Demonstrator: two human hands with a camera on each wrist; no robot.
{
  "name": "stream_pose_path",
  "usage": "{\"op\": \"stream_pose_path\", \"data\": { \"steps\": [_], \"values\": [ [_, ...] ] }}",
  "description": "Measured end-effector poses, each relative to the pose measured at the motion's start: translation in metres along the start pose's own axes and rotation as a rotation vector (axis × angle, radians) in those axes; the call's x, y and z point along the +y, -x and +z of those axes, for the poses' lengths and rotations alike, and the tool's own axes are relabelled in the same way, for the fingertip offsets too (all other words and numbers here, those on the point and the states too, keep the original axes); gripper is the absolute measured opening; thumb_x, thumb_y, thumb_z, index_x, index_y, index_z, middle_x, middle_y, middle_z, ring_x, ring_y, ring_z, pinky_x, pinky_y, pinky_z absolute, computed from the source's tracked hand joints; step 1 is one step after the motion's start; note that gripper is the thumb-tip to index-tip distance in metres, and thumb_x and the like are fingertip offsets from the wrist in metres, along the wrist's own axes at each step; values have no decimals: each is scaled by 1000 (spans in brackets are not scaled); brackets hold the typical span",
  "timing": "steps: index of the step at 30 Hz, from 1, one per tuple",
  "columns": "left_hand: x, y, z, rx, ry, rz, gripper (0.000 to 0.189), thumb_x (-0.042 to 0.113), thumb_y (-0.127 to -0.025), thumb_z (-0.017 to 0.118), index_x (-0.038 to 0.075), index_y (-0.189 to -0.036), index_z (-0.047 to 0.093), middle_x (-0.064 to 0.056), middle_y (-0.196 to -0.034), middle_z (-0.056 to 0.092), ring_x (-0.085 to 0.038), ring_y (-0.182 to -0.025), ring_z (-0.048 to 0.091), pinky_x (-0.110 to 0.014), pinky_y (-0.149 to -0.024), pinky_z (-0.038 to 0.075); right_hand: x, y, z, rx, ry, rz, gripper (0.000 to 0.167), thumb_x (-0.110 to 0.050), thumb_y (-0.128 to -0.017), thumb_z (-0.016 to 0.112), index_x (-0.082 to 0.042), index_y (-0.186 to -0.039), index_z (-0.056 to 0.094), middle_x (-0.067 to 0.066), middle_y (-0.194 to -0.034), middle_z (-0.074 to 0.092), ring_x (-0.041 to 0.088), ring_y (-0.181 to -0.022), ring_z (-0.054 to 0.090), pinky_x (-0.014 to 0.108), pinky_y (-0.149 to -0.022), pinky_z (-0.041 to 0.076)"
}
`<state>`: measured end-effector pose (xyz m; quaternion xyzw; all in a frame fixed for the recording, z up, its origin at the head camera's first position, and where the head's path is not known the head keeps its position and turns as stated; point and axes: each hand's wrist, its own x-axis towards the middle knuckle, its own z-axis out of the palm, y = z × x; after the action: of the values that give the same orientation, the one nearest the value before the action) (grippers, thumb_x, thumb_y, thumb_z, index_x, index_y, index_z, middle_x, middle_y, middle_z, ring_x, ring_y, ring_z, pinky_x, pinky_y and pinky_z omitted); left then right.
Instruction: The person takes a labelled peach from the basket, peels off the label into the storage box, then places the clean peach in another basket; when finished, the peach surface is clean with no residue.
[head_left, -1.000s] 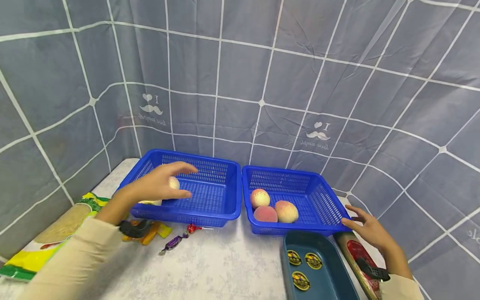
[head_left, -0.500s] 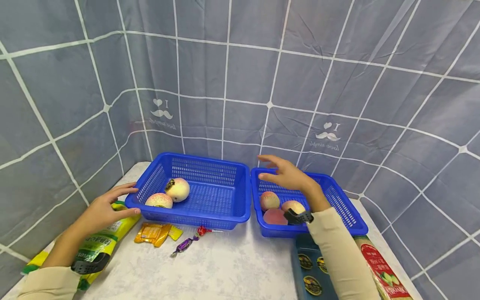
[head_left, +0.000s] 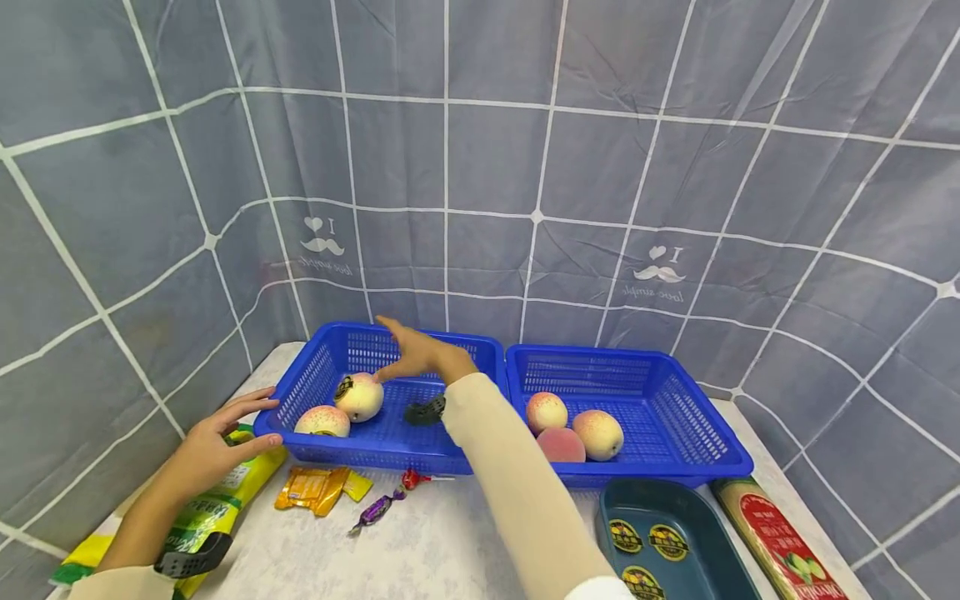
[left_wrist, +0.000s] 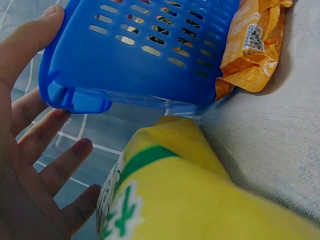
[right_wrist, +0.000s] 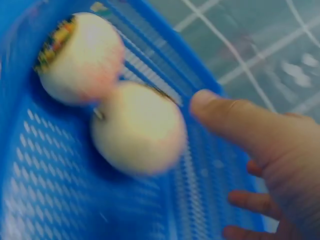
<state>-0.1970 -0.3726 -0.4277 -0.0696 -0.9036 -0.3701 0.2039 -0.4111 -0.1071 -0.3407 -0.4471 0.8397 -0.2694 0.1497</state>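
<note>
Lying nr R thumb [right_wrist: 240, 119]: peach [right_wrist: 140, 132].

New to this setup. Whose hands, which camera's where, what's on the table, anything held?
No machine: a person works bare-handed. The head camera looks forward and down; each wrist's camera looks at that hand's work. On a pale patterned tablecloth, the left blue perforated plastic basket holds two round pink-and-yellow fruits; the right basket, alike, holds three. In front lie orange wrapped packets, a purple twist-wrapped candy, a red-wrapped lollipop and a teal plastic tray; a yellow-and-green plastic bag lies left, a long red pack right. The left hand touches the left basket's corner; the right hand hangs over that basket, holding nothing.
</note>
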Motion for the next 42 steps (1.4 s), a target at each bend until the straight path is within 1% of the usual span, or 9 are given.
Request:
{"op": "stream_pose_path", "data": {
  "steps": [4,7,11,15,24,28,32,35,42],
  "values": [
    [0,6,4,5,10,-36,52,24,-92,77,4,-136,60,-21,-151,45,-54,-132,39,-78,-91,36,-12,-13,30,-121,64,36,99,-22,-87,82,-16,-163,19,7,-165,25,18,-149,25,28,-117,24],
    [0,8,9,4,22,-44,53,24,-92,76,4,-138,59,-21,-152,44,-54,-133,38,-78,-91,36,-12,-14,45,-160,67,75,83,-17,-86,83,-12,-155,37,5,-151,46,14,-132,46,24,-108,36],
    [-1,9,14,6,52,-39,53,21,-93,76,3,-138,58,-22,-152,43,-54,-132,37,-78,-91,36,-7,-11,58,-107,53,142,63,-16,-82,87,-10,-131,48,3,-111,58,12,-96,56,20,-84,47],
    [-3,9,18,10,74,-33,51,20,-93,75,3,-139,58,-22,-153,42,-53,-133,36,-77,-92,36,-2,-8,60,-34,167,181,61,-24,-77,91,-14,-115,44,-2,-95,53,10,-86,55,20,-75,46],
    [-6,5,21,10,31,5,49,20,-92,76,10,-138,61,-13,-152,47,10,-129,35,-58,-99,46,-3,17,18,53,160,-32,62,-23,-76,89,-8,-119,45,0,-101,55,12,-85,56,18,-70,48],
    [-6,1,15,10,26,22,49,20,-92,77,10,-138,61,-12,-152,46,10,-129,35,-74,-89,41,-15,53,-11,121,117,-100,67,-23,-75,89,-8,-123,45,1,-107,57,13,-87,59,19,-73,50],
    [-9,0,8,13,-7,12,50,21,-93,76,11,-140,59,1,-155,43,6,-132,35,-32,-103,45,-22,102,-24,161,103,-145,68,-21,-73,88,-9,-124,45,3,-112,60,13,-89,61,21,-73,53],
    [-12,2,5,12,-2,-2,52,21,-94,74,11,-142,58,11,-156,40,7,-133,32,-6,-91,30,-21,149,-23,169,129,-150,70,-21,-72,88,-11,-125,45,3,-115,60,12,-88,61,23,-71,54],
    [-14,1,3,-5,8,-24,54,22,-96,73,9,-145,54,10,-158,36,-24,-142,36,-9,-93,35,3,255,10,131,29,-150,76,-14,-68,90,-13,-129,45,-2,-117,60,10,-101,61,26,-86,54]
  ]
}}
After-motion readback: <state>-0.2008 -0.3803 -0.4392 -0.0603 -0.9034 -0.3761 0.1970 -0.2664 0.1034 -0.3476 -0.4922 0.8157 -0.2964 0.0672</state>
